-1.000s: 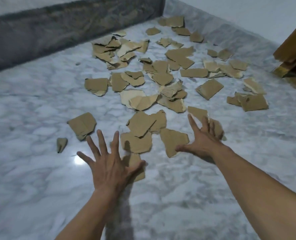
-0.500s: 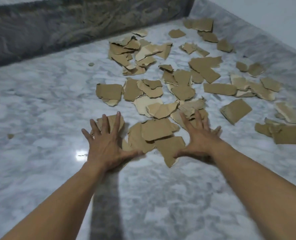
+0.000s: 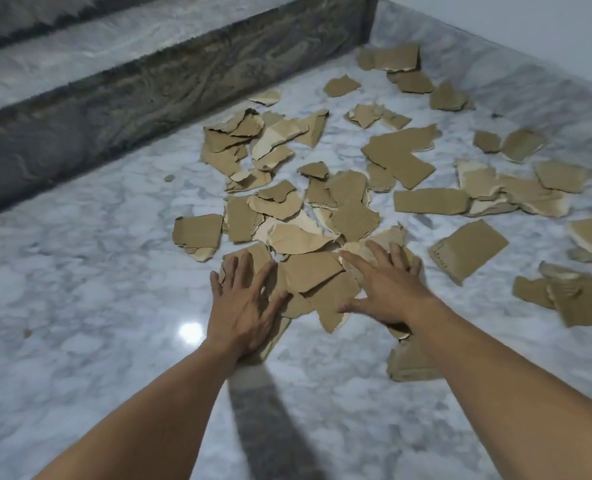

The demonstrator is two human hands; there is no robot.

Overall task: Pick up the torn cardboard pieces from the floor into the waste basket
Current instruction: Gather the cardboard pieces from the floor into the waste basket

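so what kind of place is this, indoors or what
Most likely indoors, in the corner of a room or landing in a building. The floor is polished white-grey marble reflecting a ceiling light, a dark stone step rises along the far side, and a plain white wall meets it at the right.

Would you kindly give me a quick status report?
Left hand and right hand open, flat on torn brown cardboard pieces. None lifted. Waste basket not visible.
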